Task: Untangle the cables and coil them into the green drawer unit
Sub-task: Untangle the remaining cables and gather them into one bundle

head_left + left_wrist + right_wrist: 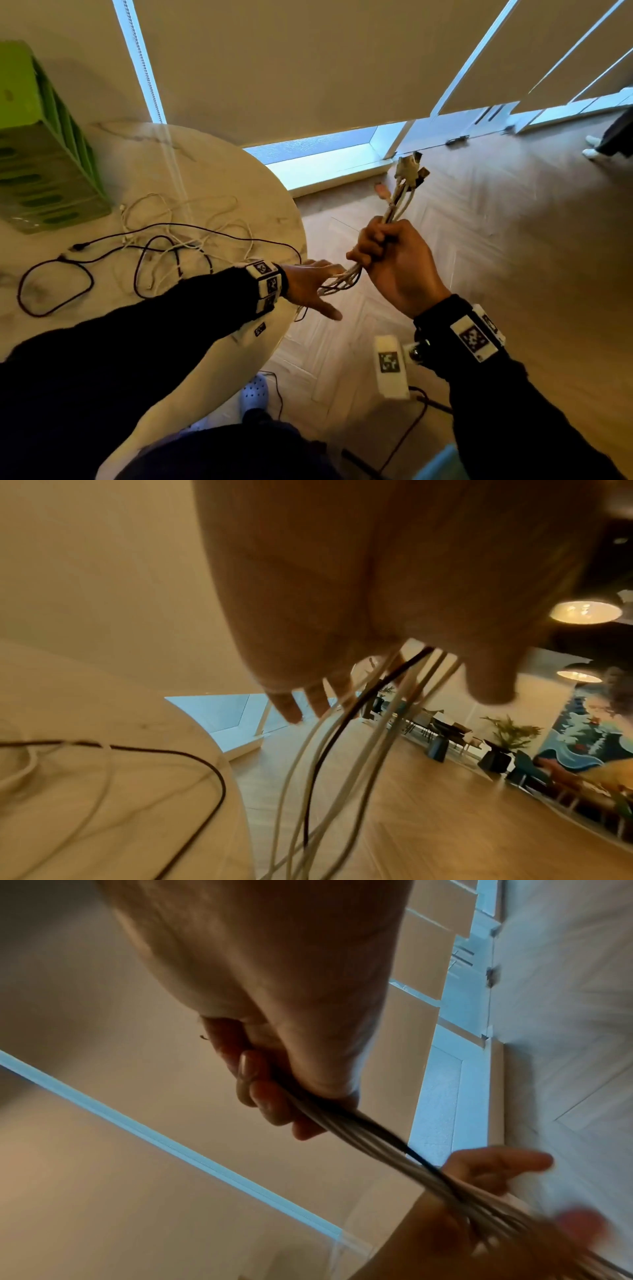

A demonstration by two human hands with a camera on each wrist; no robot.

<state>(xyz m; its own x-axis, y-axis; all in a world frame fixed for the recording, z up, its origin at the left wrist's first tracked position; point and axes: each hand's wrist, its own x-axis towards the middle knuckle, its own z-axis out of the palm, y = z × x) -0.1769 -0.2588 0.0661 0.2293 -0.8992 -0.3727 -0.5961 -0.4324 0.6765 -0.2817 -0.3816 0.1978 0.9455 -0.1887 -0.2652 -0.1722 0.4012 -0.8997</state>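
My right hand is held out over the floor past the table edge and grips a bundle of white cables and one dark one. Their plugs stick up above the fist. Below the fist the bundle runs to my left hand, whose straight, spread fingers have the strands passing between them. The right wrist view shows the fist closed round the bundle. The rest of the tangle, dark and white cables, lies on the table. The green drawer unit stands at the table's far left.
The round marble table ends just left of my hands. Beyond it lie wood floor and a low window sill. Someone's feet stand at the far right. A white marker box hangs by my right wrist, and a thin cable trails on the floor.
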